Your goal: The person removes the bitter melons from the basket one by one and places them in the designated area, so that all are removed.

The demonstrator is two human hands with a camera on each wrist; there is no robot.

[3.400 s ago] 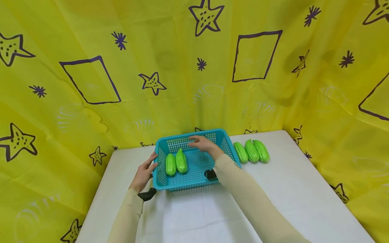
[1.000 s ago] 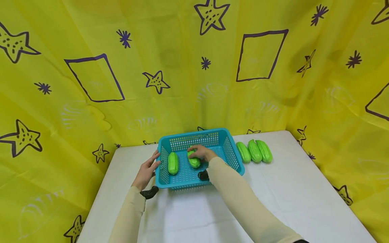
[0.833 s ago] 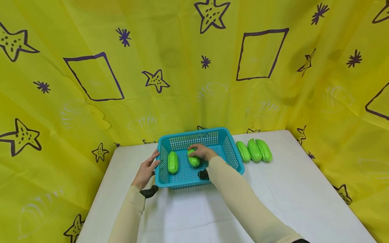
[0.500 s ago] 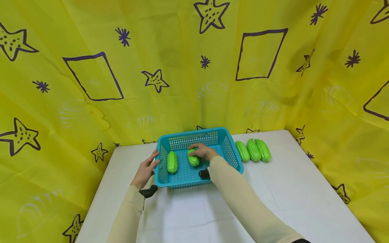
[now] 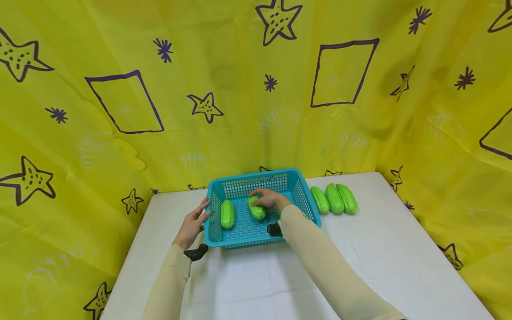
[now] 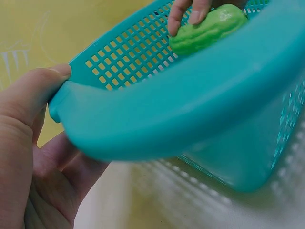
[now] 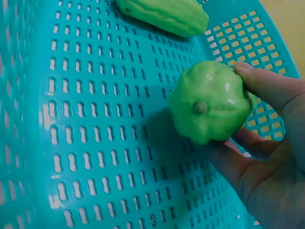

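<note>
My left hand (image 5: pixel 191 226) grips the left rim of a blue plastic basket (image 5: pixel 256 239); the left wrist view shows the thumb (image 6: pixel 50 78) over the rim and the fingers beneath. Inside the basket, my right hand (image 5: pixel 269 198) holds a green bitter melon (image 5: pixel 257 211) between thumb and fingers. The right wrist view shows that bitter melon (image 7: pixel 207 105) end-on, just over the slotted floor; whether it touches the floor I cannot tell. A second bitter melon (image 5: pixel 227 214) lies lengthwise near the basket's left wall, apart from the held one.
Three more bitter melons (image 5: pixel 335 198) lie side by side on the white table (image 5: pixel 380 249), right of the basket. A yellow curtain (image 5: pixel 240 146) with drawn stars hangs close behind the basket and along both sides.
Earlier my right hand was above the basket with nothing in it, and two bitter melons lay together. It has since taken the right-hand one and moved it rightward. My left hand stays on the rim.
</note>
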